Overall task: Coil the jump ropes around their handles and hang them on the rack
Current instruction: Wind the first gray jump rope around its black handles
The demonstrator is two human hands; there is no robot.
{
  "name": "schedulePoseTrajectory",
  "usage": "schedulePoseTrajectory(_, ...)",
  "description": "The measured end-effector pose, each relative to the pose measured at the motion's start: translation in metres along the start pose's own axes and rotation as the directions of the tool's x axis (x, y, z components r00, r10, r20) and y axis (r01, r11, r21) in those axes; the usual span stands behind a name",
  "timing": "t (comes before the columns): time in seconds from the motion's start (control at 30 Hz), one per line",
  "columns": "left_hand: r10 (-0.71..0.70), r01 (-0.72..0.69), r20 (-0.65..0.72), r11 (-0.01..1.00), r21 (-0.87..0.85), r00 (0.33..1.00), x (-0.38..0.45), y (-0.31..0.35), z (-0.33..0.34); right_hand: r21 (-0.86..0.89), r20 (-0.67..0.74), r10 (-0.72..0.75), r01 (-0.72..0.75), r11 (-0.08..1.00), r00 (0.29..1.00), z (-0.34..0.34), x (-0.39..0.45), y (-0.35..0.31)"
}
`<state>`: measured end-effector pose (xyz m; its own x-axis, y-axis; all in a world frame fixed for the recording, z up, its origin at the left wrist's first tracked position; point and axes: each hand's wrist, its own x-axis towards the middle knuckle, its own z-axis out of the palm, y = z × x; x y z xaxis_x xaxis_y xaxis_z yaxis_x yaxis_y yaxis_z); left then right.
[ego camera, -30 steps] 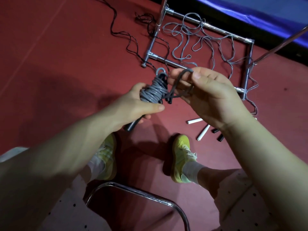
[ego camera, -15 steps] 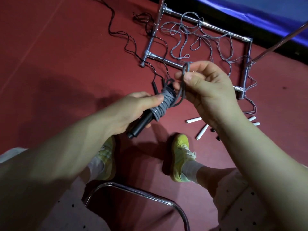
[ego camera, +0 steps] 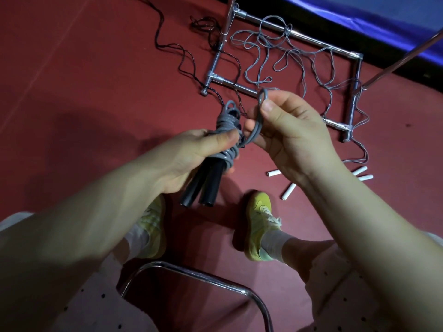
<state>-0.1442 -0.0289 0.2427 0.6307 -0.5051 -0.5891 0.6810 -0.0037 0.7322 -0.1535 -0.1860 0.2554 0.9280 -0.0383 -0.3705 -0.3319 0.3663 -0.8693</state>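
Gripping the coiled bundle (ego camera: 226, 137) left-handed, right hand (ego camera: 287, 133) now pinches the loop (ego camera: 260, 109) higher.

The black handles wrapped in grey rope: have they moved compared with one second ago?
Yes. The black handles wrapped in grey rope have swung nearer the yellow-green left shoe and now point down at it.

Red floor (ego camera: 84, 80) (blue mat (ego camera: 359, 10) beyond), chrome chair frame (ego camera: 203, 276).

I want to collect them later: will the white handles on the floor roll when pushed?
Probably yes. The white handles look round and smooth, so a sideways push likely rolls them. They seem small and light. Thin grey ropes lie nearby and may drag.
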Motion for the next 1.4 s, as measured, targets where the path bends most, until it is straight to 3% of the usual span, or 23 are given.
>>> schedulePoseTrajectory(0.17,-0.126,0.128,0.022,0.974,-0.186,0.992,0.004,0.005,0.002,-0.215,-0.055,-0.02,0.008,0.977,0.998,0.001,0.0,0.002)
schedulePoseTrajectory(0.4,-0.123,0.116,-0.078,0.989,-0.088,0.989,0.009,-0.007,-0.013,-0.469,-0.08,-0.163,0.107,0.876,0.983,-0.005,0.001,0.001)
schedulePoseTrajectory(0.57,-0.051,0.046,-0.077,0.997,-0.063,0.996,0.008,-0.003,-0.008,-0.483,-0.026,-0.153,0.122,0.867,0.988,-0.003,-0.001,-0.003)
schedulePoseTrajectory(0.7,0.024,-0.022,0.026,0.996,-0.084,0.999,0.004,-0.003,-0.005,-0.542,0.034,-0.158,0.151,0.827,0.987,-0.004,-0.002,-0.003)
schedulePoseTrajectory(0.93,0.114,-0.115,-0.08,0.993,-0.004,0.99,0.005,-0.001,-0.003,-0.733,0.058,-0.243,0.207,0.648,0.968,-0.007,0.0,0.0)
schedulePoseTrajectory(1.07,0.194,-0.191,-0.059,0.98,0.05,0.979,0.007,-0.006,-0.004,-0.812,0.053,-0.243,0.183,0.554,0.969,-0.007,0.001,0.002)
schedulePoseTrajectory(1.2,0.258,-0.254,-0.009,0.959,0.126,0.966,0.009,-0.007,-0.006,-0.834,0.04,-0.258,0.175,0.523,0.965,-0.007,0.0,0.002)
schedulePoseTrajectory(1.4,0.235,-0.242,0.068,0.96,0.138,0.97,0.009,-0.012,-0.007,-0.831,0.027,-0.225,0.147,0.537,0.974,-0.01,0.002,0.006)
